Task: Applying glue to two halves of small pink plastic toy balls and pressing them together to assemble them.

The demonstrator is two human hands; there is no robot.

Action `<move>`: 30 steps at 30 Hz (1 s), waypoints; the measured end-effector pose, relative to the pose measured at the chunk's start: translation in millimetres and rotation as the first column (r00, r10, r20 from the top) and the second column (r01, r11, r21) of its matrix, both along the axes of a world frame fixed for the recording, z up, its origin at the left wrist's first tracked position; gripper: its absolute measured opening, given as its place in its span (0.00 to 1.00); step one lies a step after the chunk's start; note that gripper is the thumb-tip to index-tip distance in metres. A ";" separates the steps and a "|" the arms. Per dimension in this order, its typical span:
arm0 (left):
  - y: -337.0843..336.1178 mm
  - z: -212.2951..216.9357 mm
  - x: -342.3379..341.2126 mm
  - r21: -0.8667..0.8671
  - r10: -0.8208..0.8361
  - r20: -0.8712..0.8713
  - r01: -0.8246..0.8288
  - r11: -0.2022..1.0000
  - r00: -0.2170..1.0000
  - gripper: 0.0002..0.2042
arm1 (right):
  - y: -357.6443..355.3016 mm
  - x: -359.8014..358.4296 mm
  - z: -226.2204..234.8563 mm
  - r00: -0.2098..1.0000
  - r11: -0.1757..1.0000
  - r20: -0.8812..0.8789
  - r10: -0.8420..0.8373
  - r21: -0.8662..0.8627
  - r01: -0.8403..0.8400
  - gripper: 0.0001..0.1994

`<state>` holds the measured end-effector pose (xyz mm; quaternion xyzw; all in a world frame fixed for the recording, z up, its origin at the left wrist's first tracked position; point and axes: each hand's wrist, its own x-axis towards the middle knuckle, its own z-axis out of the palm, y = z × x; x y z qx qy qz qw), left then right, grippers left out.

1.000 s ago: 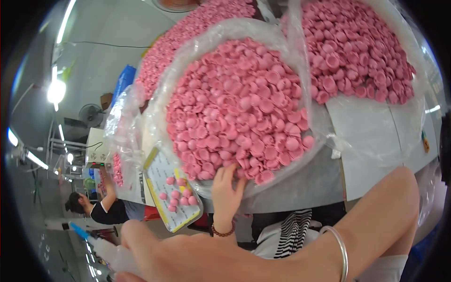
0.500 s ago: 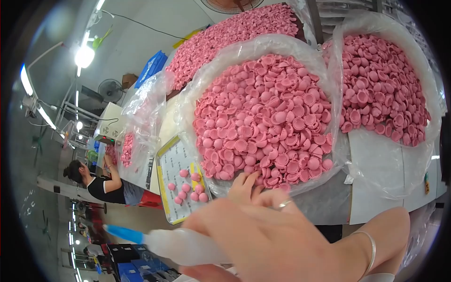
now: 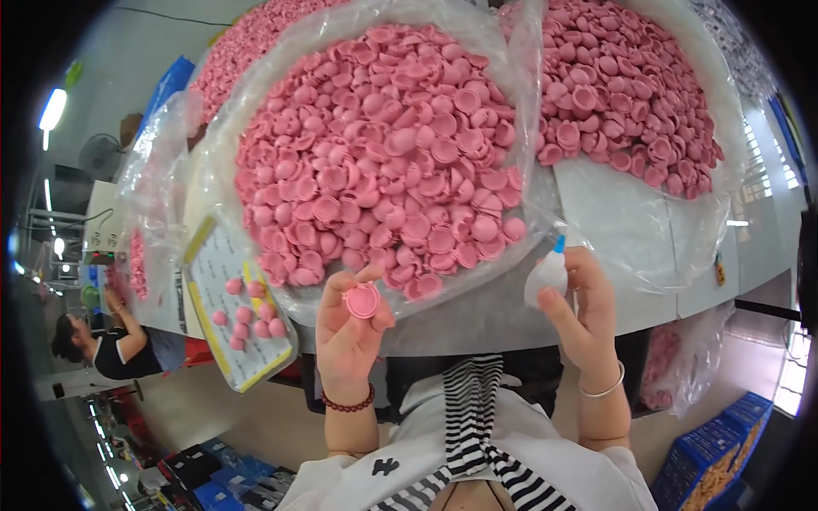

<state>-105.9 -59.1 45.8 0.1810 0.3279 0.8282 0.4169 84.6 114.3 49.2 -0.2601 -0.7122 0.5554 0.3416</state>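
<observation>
Between the fingers of my left hand (image 3: 348, 336) is a pink half-shell (image 3: 362, 301), its round hollow side facing me. My right hand (image 3: 586, 311) is wrapped round a white squeeze bottle (image 3: 546, 277), whose narrow blue tip (image 3: 560, 244) points up. The two hands are apart, above the table's near edge. Just beyond them spreads a large heap of pink half-shells (image 3: 375, 162) on a clear plastic bag (image 3: 298, 302). To the left of my left hand, a yellow-rimmed tray (image 3: 202, 294) carries several closed pink balls (image 3: 243, 315).
A second bagged heap of pink half-shells (image 3: 626, 94) lies at the right, and a third pink heap (image 3: 256, 38) at the far left. On the left a co-worker (image 3: 128, 341) reaches toward a table. A blue crate (image 3: 703, 456) stands low at the right.
My right hand with the squeeze bottle has swung from the lower middle to the right. My left hand has come away from the heap with a half-shell. The view has shifted downward.
</observation>
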 end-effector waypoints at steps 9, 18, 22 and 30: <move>6.1 -30.0 9.9 0.125 -0.211 0.241 0.185 0.975 0.947 0.13 | 4.8 67.5 -17.7 0.806 0.871 0.368 -0.464 0.358 0.337 0.12; -7.9 -32.2 10.9 0.121 -0.221 0.166 0.203 0.972 0.961 0.15 | -36.3 46.6 38.4 0.786 0.929 -0.495 -0.370 -0.226 0.295 0.14; -9.8 -36.6 15.7 0.089 -0.212 0.220 0.197 0.976 0.952 0.15 | -27.6 5.3 61.1 0.881 0.763 0.135 0.453 0.453 -0.461 0.14; -5.2 -28.7 22.6 0.126 -0.275 0.114 0.261 0.957 0.955 0.14 | -45.0 -45.7 169.7 0.343 0.156 0.490 0.802 0.383 -0.911 0.09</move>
